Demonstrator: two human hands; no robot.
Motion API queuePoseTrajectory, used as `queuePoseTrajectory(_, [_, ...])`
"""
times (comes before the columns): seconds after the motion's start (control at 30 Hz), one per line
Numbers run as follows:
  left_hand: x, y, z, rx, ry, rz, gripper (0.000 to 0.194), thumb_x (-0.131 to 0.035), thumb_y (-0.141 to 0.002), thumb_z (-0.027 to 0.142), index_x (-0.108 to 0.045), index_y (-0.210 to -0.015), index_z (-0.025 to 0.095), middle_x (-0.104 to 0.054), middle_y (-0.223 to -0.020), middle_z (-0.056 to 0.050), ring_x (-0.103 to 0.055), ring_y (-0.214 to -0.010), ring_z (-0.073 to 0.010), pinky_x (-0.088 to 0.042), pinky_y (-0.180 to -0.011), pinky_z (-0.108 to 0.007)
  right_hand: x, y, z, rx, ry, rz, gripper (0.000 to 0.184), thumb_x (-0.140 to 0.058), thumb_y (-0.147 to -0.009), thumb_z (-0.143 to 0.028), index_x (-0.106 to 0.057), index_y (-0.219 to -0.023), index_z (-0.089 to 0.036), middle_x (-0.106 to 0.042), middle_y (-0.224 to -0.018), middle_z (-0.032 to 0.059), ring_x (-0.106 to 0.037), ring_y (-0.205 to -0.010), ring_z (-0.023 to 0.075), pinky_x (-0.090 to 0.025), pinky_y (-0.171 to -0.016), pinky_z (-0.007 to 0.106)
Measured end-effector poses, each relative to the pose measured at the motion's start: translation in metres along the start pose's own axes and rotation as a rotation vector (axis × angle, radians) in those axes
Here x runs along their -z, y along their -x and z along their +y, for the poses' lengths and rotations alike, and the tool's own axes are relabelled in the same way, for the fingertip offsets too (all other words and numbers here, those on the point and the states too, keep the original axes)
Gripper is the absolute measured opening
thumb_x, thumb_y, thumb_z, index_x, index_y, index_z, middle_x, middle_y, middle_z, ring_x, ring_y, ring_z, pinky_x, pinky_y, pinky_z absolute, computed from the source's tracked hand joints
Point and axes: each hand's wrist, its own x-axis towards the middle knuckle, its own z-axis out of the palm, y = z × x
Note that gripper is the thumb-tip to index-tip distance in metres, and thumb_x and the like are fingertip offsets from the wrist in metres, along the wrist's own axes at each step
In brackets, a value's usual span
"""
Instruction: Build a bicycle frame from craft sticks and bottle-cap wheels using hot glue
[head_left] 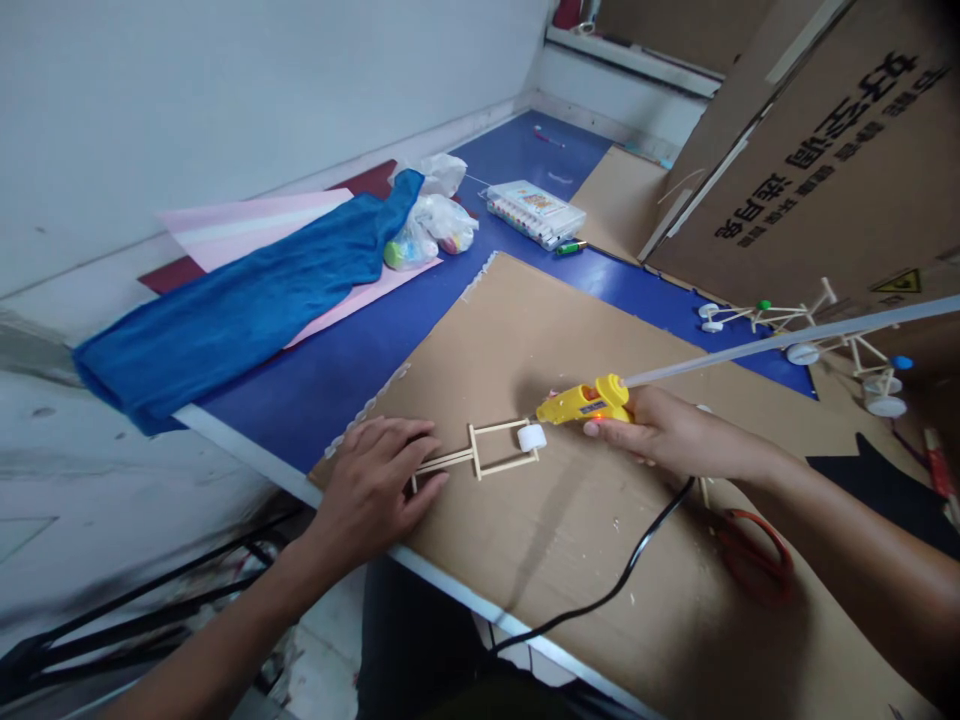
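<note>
1. Craft-stick frame (476, 452) lies flat on a cardboard sheet (600, 330), near the sheet's front edge: two long parallel sticks joined by crosspieces, a ladder-like shape
2. White wheel (532, 437) sits at the frame's right end; whether it is fixed there cannot be told
3. Left hand (375, 490) rests over the frame's near end, fingers slightly spread and lightly curled, pressing down, not clamped around it
4. Right hand (675, 432) has its fingers closed around the handle of a yellow hot-glue gun (585, 400), nozzle aimed left, just above the wheel. A long glue stick (787, 340) runs from the gun's rear; black power cord (622, 560) trails down across the cardboard
5. State of the work: frame joined, one wheel visible. Two stick models with white wheels (862, 360) stand at right, more built up, with coloured knobs; this frame has no such upper structure
6. Hard to make out: the frame's end under the left hand, any glue at the nozzle, and the joints. Red-handled scissors (754, 555) lie partly under the right forearm, blades hidden
</note>
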Motion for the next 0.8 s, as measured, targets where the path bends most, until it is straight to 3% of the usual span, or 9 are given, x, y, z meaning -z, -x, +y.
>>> queuePoseTrajectory(0.37, [-0.0002, -0.001, 0.0008, 0.003, 0.029, 0.004, 0.012, -0.06, -0.094, 0.027, -0.068, -0.102, 0.022, -0.071, -0.114, -0.008, -0.062, -0.107, -0.0287, -0.045, -0.096, -0.049, -0.0017, -0.0018, -0.0027, -0.045, -0.022, -0.023, 0.045, -0.055, -0.092, -0.062, -0.056, -0.076, -0.02, -0.042, -0.058, -0.0057, -0.038, -0.05, 0.0103, -0.029, -0.049, 0.025])
queuePoseTrajectory(0.8, [-0.0002, -0.0008, 0.0003, 0.0, 0.04, 0.015, 0.011, -0.059, -0.094, 0.026, -0.07, -0.099, 0.024, -0.072, -0.113, -0.007, -0.063, -0.105, -0.0273, -0.044, -0.096, -0.047, 0.0, -0.0026, -0.0072, -0.027, -0.014, -0.021, 0.044, -0.056, -0.093, -0.061, -0.062, -0.082, -0.019, -0.044, -0.057, -0.0054, -0.04, -0.053, 0.0121, -0.036, -0.054, 0.026])
